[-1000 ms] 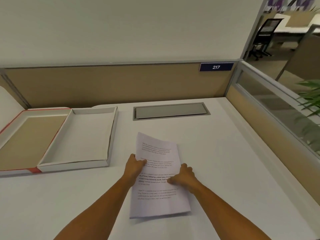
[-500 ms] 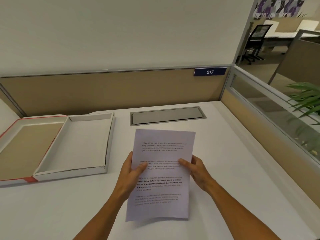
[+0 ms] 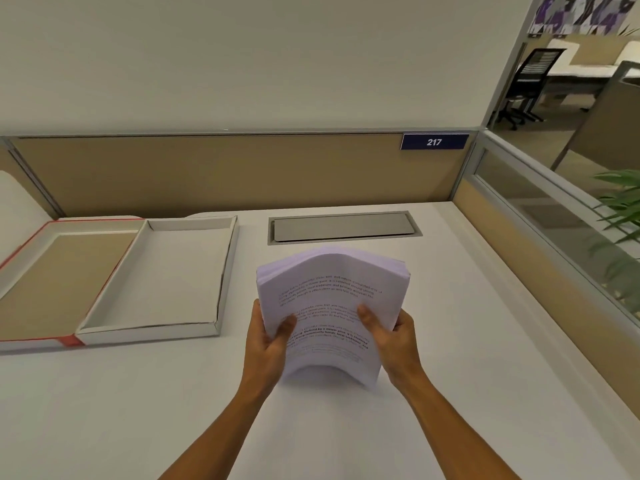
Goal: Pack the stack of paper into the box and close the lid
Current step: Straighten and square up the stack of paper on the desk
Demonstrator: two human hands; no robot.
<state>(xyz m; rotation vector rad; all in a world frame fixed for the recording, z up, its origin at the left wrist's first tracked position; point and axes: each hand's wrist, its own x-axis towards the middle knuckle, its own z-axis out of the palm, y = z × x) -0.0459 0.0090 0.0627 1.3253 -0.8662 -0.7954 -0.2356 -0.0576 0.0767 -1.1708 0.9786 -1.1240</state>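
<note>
A thick stack of printed white paper [image 3: 329, 289] is held above the desk, bowed upward along its middle. My left hand [image 3: 268, 341] grips its left edge and my right hand [image 3: 391, 336] grips its right edge, thumbs on the top sheet. The shallow white box [image 3: 221, 271] lies open and empty on the desk to the left of the stack. Its lid [image 3: 52, 271], brown inside with a red border, lies flat and joined to the box's left side.
A grey metal cable hatch [image 3: 343, 227] is set into the white desk [image 3: 450, 341] behind the paper. Tan partitions [image 3: 242, 171] bound the desk at the back and right, with a glass panel [image 3: 540, 202] and a green plant [image 3: 623, 209] beyond.
The stack has been lifted off the desk and squeezed from both sides, so it now bows upward. Both hands shifted from lying on the sheet to gripping its edges.
</note>
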